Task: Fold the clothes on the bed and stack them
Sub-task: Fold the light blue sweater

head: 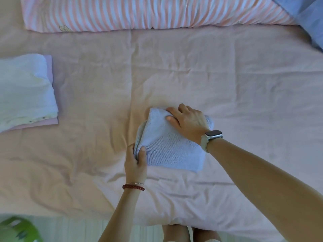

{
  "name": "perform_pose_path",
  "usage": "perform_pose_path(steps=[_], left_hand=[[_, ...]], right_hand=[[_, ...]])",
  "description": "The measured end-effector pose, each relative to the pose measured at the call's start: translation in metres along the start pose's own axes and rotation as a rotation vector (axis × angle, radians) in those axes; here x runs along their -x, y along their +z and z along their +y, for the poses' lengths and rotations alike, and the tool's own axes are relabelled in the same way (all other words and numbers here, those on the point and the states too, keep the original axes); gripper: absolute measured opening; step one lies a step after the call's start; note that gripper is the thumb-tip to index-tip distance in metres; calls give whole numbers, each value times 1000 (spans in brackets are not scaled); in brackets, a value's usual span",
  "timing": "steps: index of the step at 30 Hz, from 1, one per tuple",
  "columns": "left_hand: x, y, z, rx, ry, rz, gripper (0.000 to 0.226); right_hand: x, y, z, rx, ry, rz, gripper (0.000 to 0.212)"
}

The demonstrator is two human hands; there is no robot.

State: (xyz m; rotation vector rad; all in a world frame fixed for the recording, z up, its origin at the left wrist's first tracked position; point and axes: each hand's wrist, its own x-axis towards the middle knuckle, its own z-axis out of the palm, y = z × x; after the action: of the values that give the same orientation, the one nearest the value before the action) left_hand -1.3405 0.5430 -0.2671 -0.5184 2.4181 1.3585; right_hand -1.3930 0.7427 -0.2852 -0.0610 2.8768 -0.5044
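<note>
The pink bed carries a lavender knit, folded stack, and striped bolster, seemingly.

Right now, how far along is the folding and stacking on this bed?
Done: a stack of folded clothes, white over pink, sits at the bed's left edge. In hand: a folded lavender knit, the left hand pinching its near corner and the right hand gripping its far edge. Left: moving it onto the stack. No other loose clothes show.
</note>
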Motion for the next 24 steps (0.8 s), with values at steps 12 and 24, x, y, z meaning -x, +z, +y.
perform_pose_path(steps=[12,24], left_hand=[[-31,41,30,-864,447,-183,49],[-71,79,27,-1112,645,-269,60]], right_hand=[[-14,13,0,43,73,142,43],[49,41,14,7,386,181,47]])
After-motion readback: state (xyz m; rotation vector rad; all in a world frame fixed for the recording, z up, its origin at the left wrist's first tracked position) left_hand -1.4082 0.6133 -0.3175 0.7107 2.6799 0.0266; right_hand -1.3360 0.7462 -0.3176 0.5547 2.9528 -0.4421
